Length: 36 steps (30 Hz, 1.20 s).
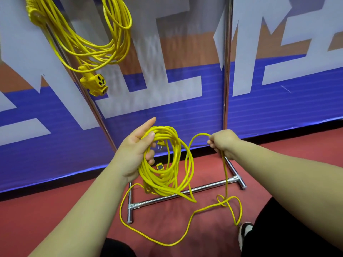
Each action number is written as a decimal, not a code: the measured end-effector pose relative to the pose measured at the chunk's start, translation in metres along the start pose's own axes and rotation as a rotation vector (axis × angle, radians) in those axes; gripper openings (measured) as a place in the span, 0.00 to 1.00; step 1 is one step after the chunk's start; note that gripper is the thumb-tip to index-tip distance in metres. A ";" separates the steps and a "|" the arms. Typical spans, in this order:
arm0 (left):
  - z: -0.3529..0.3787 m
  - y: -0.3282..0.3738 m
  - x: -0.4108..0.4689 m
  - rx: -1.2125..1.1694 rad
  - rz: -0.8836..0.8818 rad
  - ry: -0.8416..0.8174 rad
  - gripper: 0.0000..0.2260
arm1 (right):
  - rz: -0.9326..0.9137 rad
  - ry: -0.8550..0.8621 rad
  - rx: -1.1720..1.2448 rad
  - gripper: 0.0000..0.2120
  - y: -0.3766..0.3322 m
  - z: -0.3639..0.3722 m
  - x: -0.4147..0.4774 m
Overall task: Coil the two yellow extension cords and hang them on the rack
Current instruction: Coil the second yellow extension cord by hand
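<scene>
- The left hand (133,153) grips a half-made coil of yellow cord (163,179). Its thumb clamps over the loops, its lower fingers (150,157) curl under them, and its forefinger sticks out straight.
- The right hand (223,143) is a closed fist wrapped round a single strand of the same cord, just beside the coil.
- From that fist the strand drops to the red floor (55,210), crosses itself in a loose twist and trails in a wide loop.
- The second yellow cord (89,47) hangs coiled on the chrome rack (204,186) at upper left, its socket block (95,83) dangling lowest.
- A blue, white and orange banner (278,112) stands behind, and a shoe (245,231) shows at lower right.
</scene>
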<state>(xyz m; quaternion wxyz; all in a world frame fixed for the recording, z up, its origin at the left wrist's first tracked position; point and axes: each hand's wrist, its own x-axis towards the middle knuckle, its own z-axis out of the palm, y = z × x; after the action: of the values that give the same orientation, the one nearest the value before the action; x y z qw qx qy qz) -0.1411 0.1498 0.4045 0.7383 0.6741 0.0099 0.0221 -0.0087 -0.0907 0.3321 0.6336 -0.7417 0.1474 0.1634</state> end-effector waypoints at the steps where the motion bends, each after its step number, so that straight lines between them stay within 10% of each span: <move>1: 0.005 0.001 -0.003 -0.012 -0.020 -0.011 0.20 | -0.024 -0.008 0.024 0.08 -0.003 0.001 -0.002; 15: 0.023 -0.022 -0.002 -0.108 -0.213 -0.011 0.36 | -0.350 -0.112 0.204 0.06 -0.051 0.016 -0.028; 22: 0.026 -0.021 0.003 -0.231 -0.322 0.068 0.22 | -0.510 -0.212 0.099 0.04 -0.065 0.023 -0.051; 36: 0.036 -0.008 0.008 -0.393 -0.213 0.256 0.27 | -0.716 -0.584 -0.243 0.03 -0.053 0.039 -0.108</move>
<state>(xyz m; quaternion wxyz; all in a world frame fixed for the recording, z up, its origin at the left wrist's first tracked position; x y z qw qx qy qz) -0.1317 0.1131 0.3995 0.8461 0.5043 0.1697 0.0309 -0.0860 -0.0427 0.4197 0.5737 -0.7376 -0.3217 0.1525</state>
